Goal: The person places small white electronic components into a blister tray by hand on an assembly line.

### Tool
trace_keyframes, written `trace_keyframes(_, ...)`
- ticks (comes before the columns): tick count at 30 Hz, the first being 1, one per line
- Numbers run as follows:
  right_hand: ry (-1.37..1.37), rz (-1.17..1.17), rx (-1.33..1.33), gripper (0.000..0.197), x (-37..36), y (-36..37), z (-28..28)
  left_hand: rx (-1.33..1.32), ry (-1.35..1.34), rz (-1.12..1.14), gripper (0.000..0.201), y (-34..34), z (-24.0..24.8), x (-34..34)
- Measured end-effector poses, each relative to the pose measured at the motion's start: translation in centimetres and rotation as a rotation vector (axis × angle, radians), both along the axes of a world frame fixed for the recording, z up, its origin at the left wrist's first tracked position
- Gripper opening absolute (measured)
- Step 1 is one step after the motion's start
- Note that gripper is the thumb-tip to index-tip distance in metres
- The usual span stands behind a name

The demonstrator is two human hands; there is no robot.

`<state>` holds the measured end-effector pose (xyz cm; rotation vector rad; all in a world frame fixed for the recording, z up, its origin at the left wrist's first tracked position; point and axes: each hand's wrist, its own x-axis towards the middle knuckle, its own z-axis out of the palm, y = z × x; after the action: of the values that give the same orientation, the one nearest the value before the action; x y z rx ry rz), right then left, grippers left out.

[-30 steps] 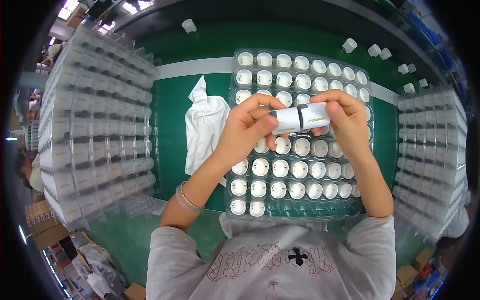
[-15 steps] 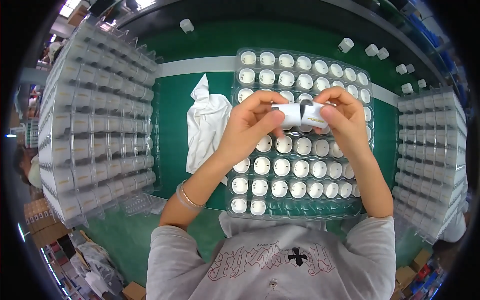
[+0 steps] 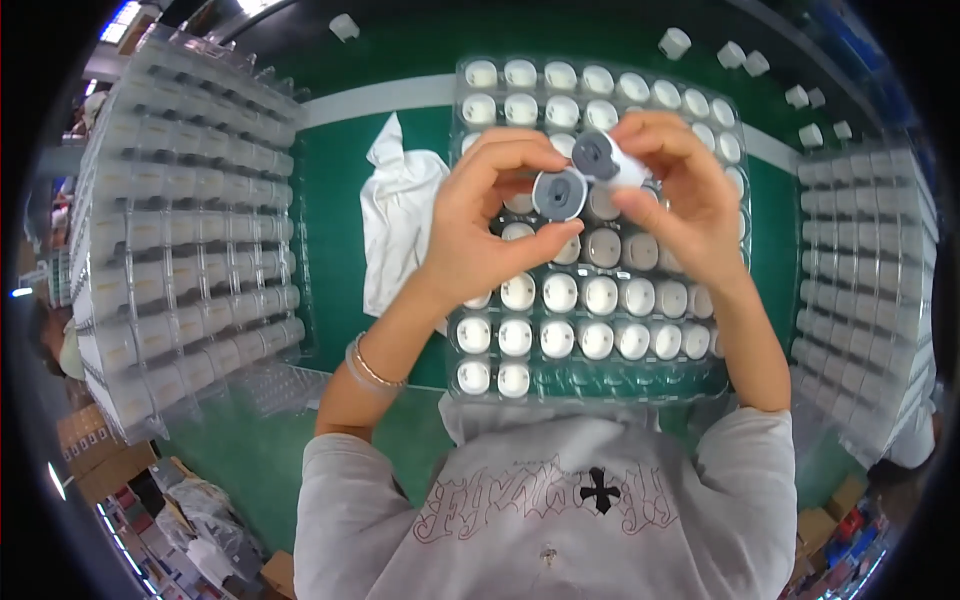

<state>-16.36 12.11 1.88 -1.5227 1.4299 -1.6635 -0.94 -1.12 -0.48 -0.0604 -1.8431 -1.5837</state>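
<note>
My left hand is closed around a white cylindrical piece, with the dark grey recessed end turned up. A second white cylindrical piece is gripped in my right hand, its grey end tilted toward the left. The two pieces are close together, and I cannot tell whether they touch. Both hands are above a clear plastic tray filled with rows of white round pieces, which they partly hide. Only two pieces sit at the left of the tray's nearest row; the other pockets there hold none.
A white cloth lies left of the tray on the green table. Tall stacks of filled clear trays stand at the left and right. Several loose white pieces, one a white cylinder, are scattered at the far side.
The two pieces, earlier side by side with their white sides showing, have been turned so that their grey ends show. The view has shifted slightly.
</note>
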Motion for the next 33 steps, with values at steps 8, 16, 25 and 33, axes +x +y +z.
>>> trace_keyframes(8, 0.423, 0.099, 0.248, 0.031, 5.0, 9.5, 2.2, -0.558, -0.474, -0.405, 0.038, 4.6, 4.3, 6.8)
trace_keyframes(16, 0.506, 0.201, 0.234, 0.034, 8.5, 9.3, 2.4, -0.758, -0.666, -0.292, 0.043, 6.7, 4.7, 8.0)
trace_keyframes(25, 0.002, 0.524, 0.030, 0.007, 12.3, 4.8, 15.9, -0.647, -0.495, 0.078, 0.039, 3.2, 5.3, 5.0)
trace_keyframes(33, -0.071, 0.228, 0.238, 0.021, 7.2, 8.4, 13.3, -0.401, -0.239, 0.183, 0.027, 1.1, 3.0, -1.6)
